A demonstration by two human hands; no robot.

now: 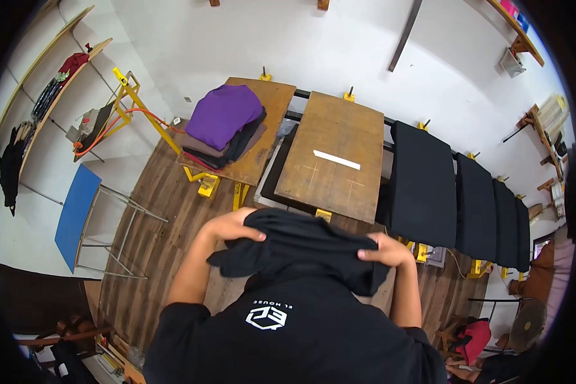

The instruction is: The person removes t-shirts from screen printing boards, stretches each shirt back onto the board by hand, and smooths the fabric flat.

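A bunched black shirt (307,237) is stretched between my two hands in front of my chest. My left hand (235,226) grips its left end, thumb on top of the cloth. At the other end my right hand (386,249) pinches the fabric, with the thumb pressed on top and the fingers partly hidden. Just beyond the shirt is a bare wooden printing board (339,128) with a white strip of tape (336,160) and pale cross marks on it.
A pile of folded garments, purple one on top (223,116), lies on the left board (275,99). Several boards to the right carry black shirts (424,182). Yellow clamps (208,186) jut from the board edges. A blue-topped folding table (77,214) stands left.
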